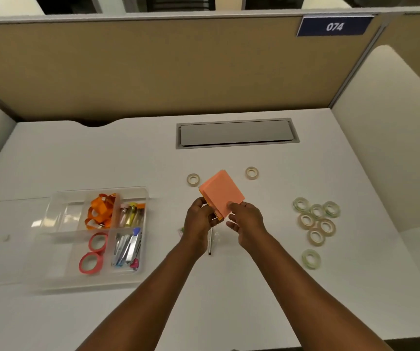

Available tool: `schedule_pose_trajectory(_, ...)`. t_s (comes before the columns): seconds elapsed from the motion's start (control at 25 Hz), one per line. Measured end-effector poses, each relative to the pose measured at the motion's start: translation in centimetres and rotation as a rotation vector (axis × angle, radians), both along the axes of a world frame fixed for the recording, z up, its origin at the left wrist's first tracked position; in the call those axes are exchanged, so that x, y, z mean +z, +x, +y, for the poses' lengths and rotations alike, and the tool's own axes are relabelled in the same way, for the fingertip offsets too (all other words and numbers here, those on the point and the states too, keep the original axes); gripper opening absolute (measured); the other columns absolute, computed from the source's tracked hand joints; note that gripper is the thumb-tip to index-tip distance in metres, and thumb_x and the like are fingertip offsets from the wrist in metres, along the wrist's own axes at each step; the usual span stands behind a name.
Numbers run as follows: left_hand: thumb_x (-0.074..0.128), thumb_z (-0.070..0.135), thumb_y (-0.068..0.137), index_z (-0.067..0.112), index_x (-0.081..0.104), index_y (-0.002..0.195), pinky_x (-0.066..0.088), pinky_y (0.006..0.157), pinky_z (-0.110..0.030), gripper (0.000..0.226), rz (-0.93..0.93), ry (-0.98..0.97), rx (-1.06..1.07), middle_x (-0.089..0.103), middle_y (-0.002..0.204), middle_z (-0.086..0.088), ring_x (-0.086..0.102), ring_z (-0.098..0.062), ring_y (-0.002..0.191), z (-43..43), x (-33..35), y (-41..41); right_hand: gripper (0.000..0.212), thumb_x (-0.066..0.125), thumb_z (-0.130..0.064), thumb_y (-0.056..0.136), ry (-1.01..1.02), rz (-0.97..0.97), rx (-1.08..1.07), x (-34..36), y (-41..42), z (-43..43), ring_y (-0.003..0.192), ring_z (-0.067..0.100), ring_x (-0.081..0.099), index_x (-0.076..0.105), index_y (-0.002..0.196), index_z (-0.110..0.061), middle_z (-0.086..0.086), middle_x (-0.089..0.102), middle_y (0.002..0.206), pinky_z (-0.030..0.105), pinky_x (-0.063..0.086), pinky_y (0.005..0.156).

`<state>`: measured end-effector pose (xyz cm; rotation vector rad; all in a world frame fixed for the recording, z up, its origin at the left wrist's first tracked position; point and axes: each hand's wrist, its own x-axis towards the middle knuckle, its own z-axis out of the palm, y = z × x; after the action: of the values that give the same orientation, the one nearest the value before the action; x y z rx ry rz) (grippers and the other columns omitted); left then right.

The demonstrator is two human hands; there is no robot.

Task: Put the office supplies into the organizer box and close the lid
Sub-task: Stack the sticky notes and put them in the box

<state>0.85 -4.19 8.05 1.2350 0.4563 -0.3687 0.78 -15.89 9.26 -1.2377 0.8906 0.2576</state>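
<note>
A: Where is the pad now?

B: The sticky-note pad (222, 193) is off the bench (229, 287), held at centre frame. Left hand (200, 220) pinches its lower-left corner, fingers (198, 202) curled on the edge. Right hand (248, 221) pinches the lower-right edge, thumb on the pink face (a yellow layer shows underneath).

A: And the organizer box (95, 231)?

B: Left of centre frame, lid swung open toward the left edge. Orange ribbon (101, 211) and red tape rolls (93, 252) are already in; the upper-left compartment looks unfilled. So the box lies left of both hands, with the left hand nearer.

A: Long axis?

B: It runs from the lower left up toward the upper right, tilted away. My guess: carry it leftward, then level it.

A: Remaining?

B: Clear tape rolls (316, 219) at right, two more above the pad, a pen (210, 243) below the hands.
</note>
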Motion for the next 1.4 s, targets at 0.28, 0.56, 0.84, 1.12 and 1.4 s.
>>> schedule_pose_trajectory(0.28,0.059,0.022,0.093,0.026,0.053,0.122,0.058,0.069,-0.032,0.030,-0.076,0.214,0.130,0.069,0.104,-0.007,0.072,-0.022,0.089,8.1,1.2,0.2,0.030,0.060,-0.010,0.094,-0.089,-0.220,0.191,0.9,0.3,4.6,0.102,0.025,0.068,0.054,0.121,-0.022,0.008,0.065,0.119,0.031,0.060,0.068)
schedule_pose_trajectory(0.56,0.052,0.012,0.098,0.015,0.054,0.133,0.057,0.060,-0.020,0.034,-0.139,0.421,0.079,0.063,0.120,-0.013,0.069,-0.014,0.084,12.5,0.7,-0.7,0.053,0.056,-0.014,0.098,-0.479,-0.351,0.356,0.5,-0.2,10.5,0.116,0.025,0.056,0.042,0.147,-0.029,0.003,0.051,0.138,0.040,0.062,0.079)
schedule_pose_trajectory(0.84,0.074,0.041,0.083,0.026,0.036,0.147,0.056,0.091,-0.038,0.076,-0.195,0.606,-0.084,0.045,0.146,-0.006,0.059,-0.021,0.118,17.6,1.0,-2.3,0.048,0.050,-0.007,0.100,-0.292,-0.340,0.396,1.0,0.3,14.6,0.111,0.029,0.060,0.047,0.140,-0.032,0.006,0.050,0.138,0.023,0.057,0.054)
schedule_pose_trajectory(1.12,0.069,0.070,0.069,0.017,0.007,0.156,0.016,0.121,-0.046,0.119,-0.593,1.400,-0.671,0.016,0.162,-0.006,0.015,-0.026,0.149,24.0,2.1,-1.6,0.054,0.051,-0.010,0.098,-0.317,-0.380,0.723,2.0,1.6,17.4,0.084,0.015,0.064,0.042,0.141,-0.041,0.000,0.064,0.109,0.021,0.054,0.053)
schedule_pose_trajectory(1.4,0.072,0.062,0.073,0.023,0.022,0.151,0.047,0.094,-0.038,0.100,-0.528,1.248,-0.583,0.042,0.147,-0.002,0.048,-0.023,0.125,26.8,0.9,-1.5,0.032,0.056,-0.031,0.100,-0.179,-0.325,0.629,2.0,1.9,21.1,0.097,0.016,0.061,0.052,0.131,-0.038,-0.005,0.060,0.113,0.026,0.059,0.067)
